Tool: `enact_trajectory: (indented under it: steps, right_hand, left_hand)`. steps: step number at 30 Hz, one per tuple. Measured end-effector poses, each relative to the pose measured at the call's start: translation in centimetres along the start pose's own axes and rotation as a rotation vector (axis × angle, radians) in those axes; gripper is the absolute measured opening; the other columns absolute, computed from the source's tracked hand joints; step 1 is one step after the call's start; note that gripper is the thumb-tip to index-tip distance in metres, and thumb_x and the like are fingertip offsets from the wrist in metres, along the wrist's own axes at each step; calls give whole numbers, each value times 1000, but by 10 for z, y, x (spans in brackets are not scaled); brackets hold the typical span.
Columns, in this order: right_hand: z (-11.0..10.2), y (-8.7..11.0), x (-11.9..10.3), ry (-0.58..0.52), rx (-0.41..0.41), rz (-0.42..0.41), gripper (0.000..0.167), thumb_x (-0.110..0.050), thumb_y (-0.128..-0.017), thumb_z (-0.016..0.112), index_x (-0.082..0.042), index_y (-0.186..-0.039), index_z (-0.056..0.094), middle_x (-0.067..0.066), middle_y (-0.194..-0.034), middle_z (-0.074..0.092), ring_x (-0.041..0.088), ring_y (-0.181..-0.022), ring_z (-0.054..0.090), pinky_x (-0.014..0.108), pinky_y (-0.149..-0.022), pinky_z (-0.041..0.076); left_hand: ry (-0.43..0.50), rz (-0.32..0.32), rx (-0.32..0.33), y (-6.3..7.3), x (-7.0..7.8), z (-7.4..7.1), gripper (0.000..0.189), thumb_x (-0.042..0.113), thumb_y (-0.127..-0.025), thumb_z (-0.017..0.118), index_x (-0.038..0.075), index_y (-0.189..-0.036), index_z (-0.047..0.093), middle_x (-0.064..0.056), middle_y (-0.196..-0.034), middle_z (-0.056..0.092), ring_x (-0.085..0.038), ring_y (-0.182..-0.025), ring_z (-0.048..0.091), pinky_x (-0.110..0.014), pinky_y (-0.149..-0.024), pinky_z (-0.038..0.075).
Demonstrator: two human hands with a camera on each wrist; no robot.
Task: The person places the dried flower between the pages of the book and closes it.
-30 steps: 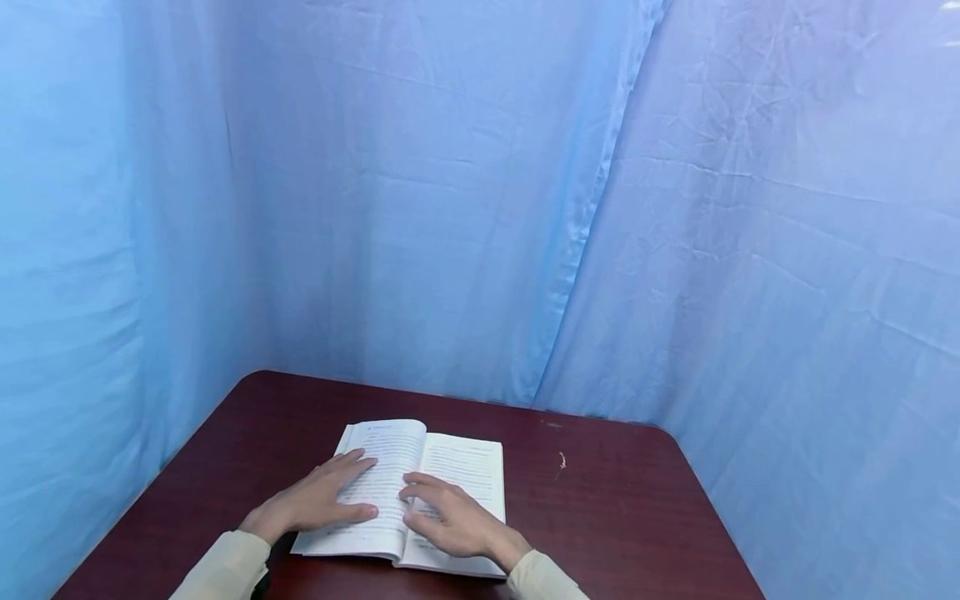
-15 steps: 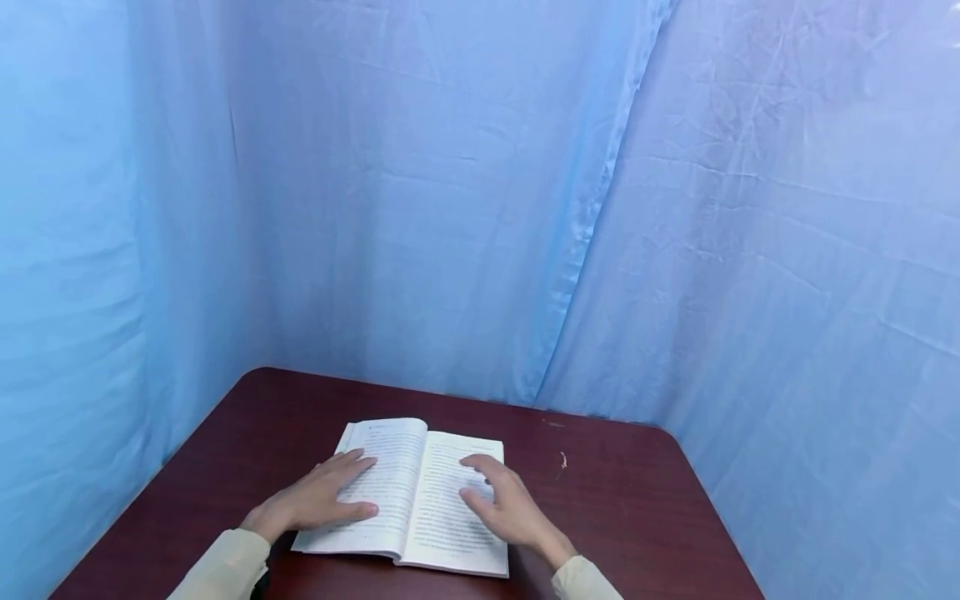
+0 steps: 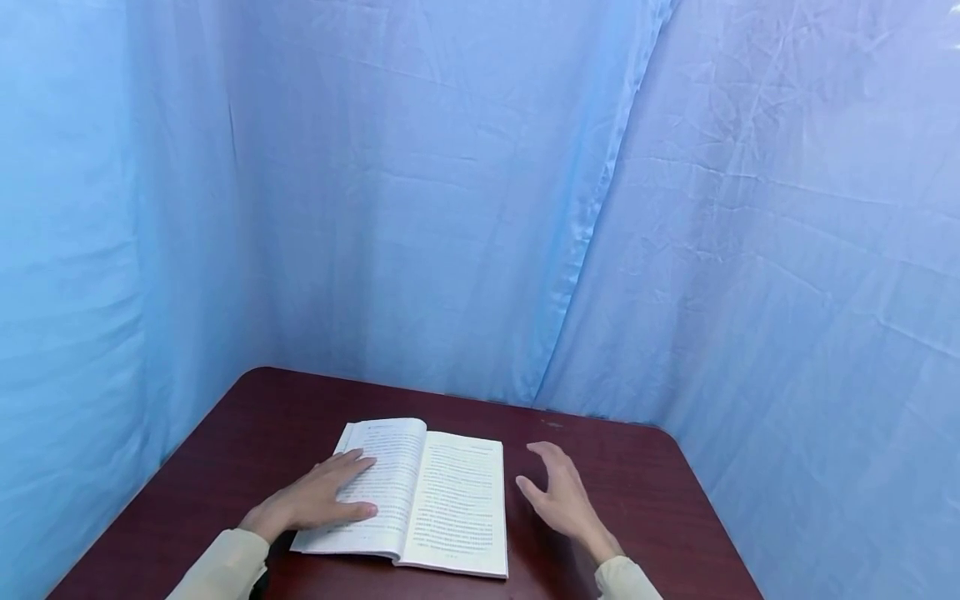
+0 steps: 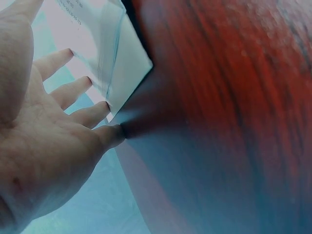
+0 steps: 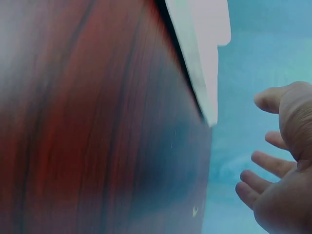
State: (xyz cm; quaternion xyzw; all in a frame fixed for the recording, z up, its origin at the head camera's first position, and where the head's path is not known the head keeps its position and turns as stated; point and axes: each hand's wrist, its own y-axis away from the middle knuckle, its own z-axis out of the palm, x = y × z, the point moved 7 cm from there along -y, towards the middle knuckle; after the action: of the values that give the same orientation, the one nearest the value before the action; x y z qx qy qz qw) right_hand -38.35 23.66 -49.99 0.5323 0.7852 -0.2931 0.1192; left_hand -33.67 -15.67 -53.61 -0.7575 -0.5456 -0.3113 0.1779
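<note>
An open book [image 3: 457,500] with printed white pages lies on the dark red table. My left hand [image 3: 315,497] rests on its left page, fingers spread and thumb pointing toward the spine. In the left wrist view, the fingertips of that hand [image 4: 58,126] touch the page near the book's edge, and the little finger reaches past it to the table. To the right of the book, my right hand [image 3: 562,493] hovers apart from it, fingers relaxed and holding nothing. The right wrist view has this hand [image 5: 278,170] clear of the book's edge [image 5: 195,73].
The table [image 3: 630,492] has rounded far corners and extends on both sides of the book. Light blue curtains [image 3: 450,208] hang behind it and along both sides. A small pale mark [image 5: 195,211] shows on the tabletop in the right wrist view.
My right hand has moved rightward from the book's middle, across the right page and off over the table. The left hand has stayed on the left page.
</note>
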Motion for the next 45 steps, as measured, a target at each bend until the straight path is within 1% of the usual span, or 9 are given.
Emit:
enact_trajectory:
  steps: [3,7,10,14,19,26,29,37,45]
  right_hand:
    - [-7,0,16,7,10,37,59,-17,-102,85,0,-153,63,26,-160,61,49,-147,60,69,-119,52]
    - [-13,-1,34,16,28,67,61,-16,-100,87,2,-152,63,28,-155,64,46,-135,67,65,-111,57]
    - [-17,-2,46,30,29,92,62,-18,-99,88,3,-152,63,28,-152,65,47,-133,67,65,-111,56]
    - [-21,-2,59,43,12,134,64,-22,-100,87,5,-153,62,30,-155,63,50,-144,62,69,-120,51]
    - [-23,-3,73,54,7,200,63,-24,-101,86,7,-151,62,32,-151,64,52,-140,63,69,-117,53]
    - [-18,-6,89,85,30,292,46,-30,-99,86,6,-124,73,24,-119,73,39,-106,72,60,-94,61]
    - [-13,-7,96,114,24,333,43,-35,-99,87,3,-115,75,20,-112,73,35,-100,72,57,-90,61]
    - [-9,-12,102,145,42,346,42,-39,-99,88,1,-106,75,18,-107,72,33,-95,71,60,-91,61]
    - [-2,-16,107,166,42,355,39,-35,-99,88,1,-103,74,19,-104,72,32,-88,70,57,-82,61]
  left_hand:
    - [13,6,3,1,1,-1,95,55,-97,85,4,-169,50,-34,-180,35,-62,-168,28,-84,-133,22]
    - [22,5,2,2,1,-1,95,55,-97,86,4,-169,50,-34,-180,35,-62,-168,28,-85,-133,22]
    - [22,5,2,2,0,-1,95,55,-97,86,3,-168,50,-33,-180,36,-62,-168,28,-85,-132,22]
    - [18,3,4,2,-1,0,95,55,-97,86,4,-169,50,-33,-180,36,-62,-168,28,-85,-132,22]
    - [20,6,4,1,-1,0,95,55,-97,86,3,-168,50,-33,-180,36,-62,-168,28,-85,-132,21]
    - [21,5,3,2,0,-2,95,55,-97,85,4,-169,50,-34,-180,35,-62,-168,28,-85,-132,21]
    - [21,7,0,2,1,-2,95,55,-97,85,3,-169,50,-34,-180,35,-62,-168,28,-86,-132,21]
    - [22,-4,6,0,0,0,95,56,-97,85,4,-169,50,-33,-180,35,-61,-169,28,-84,-133,20]
    - [21,4,12,1,-3,2,96,56,-97,86,4,-169,50,-33,-180,35,-61,-168,28,-85,-133,21]
